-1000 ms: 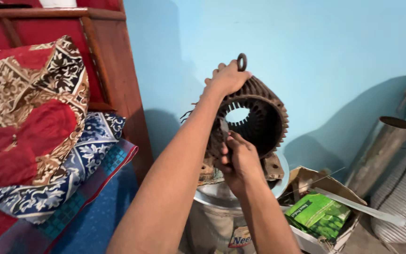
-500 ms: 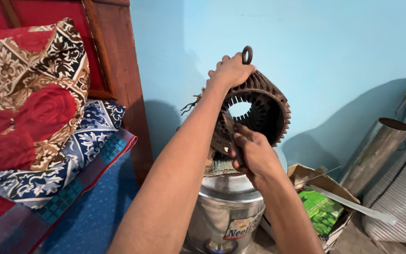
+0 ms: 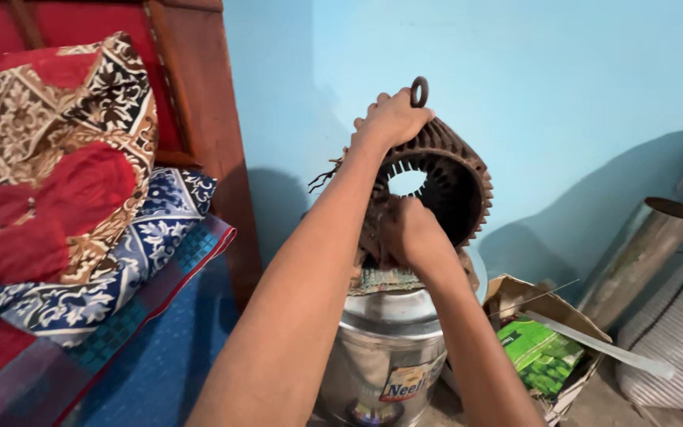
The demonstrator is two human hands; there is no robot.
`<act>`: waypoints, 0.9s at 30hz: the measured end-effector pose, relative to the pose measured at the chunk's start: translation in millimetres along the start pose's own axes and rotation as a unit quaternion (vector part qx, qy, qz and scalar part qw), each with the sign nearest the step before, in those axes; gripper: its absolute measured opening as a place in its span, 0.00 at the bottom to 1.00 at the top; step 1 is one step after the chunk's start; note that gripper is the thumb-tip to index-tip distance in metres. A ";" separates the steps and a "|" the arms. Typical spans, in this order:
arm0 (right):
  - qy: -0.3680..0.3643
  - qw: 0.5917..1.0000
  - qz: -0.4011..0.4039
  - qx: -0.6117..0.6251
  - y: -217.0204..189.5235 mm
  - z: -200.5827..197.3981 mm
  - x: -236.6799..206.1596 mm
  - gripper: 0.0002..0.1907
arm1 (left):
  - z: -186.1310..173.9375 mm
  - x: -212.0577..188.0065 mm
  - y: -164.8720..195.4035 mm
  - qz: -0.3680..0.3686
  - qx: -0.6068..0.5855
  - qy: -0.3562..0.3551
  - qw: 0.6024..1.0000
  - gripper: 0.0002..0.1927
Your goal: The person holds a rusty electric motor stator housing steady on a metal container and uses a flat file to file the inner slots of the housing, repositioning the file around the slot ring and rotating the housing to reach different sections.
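- Here, centre of the frame, the left hand [image 3: 393,119] grips the top of a rusty motor shell [image 3: 444,186] (ribbed, ring-shaped).
- Right hand [image 3: 409,233] is closed at its lower rim.
- It rests on a steel drum [image 3: 385,348].

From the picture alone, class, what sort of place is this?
Probably a room in a home used for repair work: a bed with patterned pillows beside a rusty motor stator held by both hands on a steel drum, with a box of oddments nearby.

Left hand [image 3: 390,119] grips the finned motor housing [image 3: 452,178] at twelve o'clock; right hand [image 3: 406,232] holds its six o'clock edge above a steel drum [image 3: 385,348].
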State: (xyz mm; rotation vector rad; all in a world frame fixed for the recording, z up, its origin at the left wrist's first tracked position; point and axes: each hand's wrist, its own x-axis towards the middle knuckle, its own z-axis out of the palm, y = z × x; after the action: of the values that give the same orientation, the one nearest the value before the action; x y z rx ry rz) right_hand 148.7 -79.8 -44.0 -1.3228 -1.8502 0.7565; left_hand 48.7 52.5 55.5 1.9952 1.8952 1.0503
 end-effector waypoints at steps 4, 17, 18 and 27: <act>0.001 0.988 -0.021 0.153 -2.8 2.0 7.9 0.15 | -0.1 0.3 0.4 0.003 -0.009 0.003 1.000 0.34; -0.065 0.979 0.051 0.188 7.2 -3.4 33.2 0.15 | -2.0 -0.3 1.8 -0.006 -0.012 -0.010 1.000 0.34; -0.067 0.982 0.032 0.175 7.2 -7.8 31.8 0.15 | -2.8 -1.3 2.4 -0.007 -0.013 -0.011 1.000 0.33; -0.018 0.987 0.025 0.160 47.5 -20.6 5.8 0.13 | -5.4 -9.5 5.5 -0.009 -0.012 -0.016 1.000 0.30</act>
State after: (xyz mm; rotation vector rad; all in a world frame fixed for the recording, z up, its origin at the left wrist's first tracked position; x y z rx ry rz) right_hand 189.4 -59.1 -69.0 -1.1573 -1.6429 1.0616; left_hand 50.5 41.1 59.4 1.9656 1.8721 1.0265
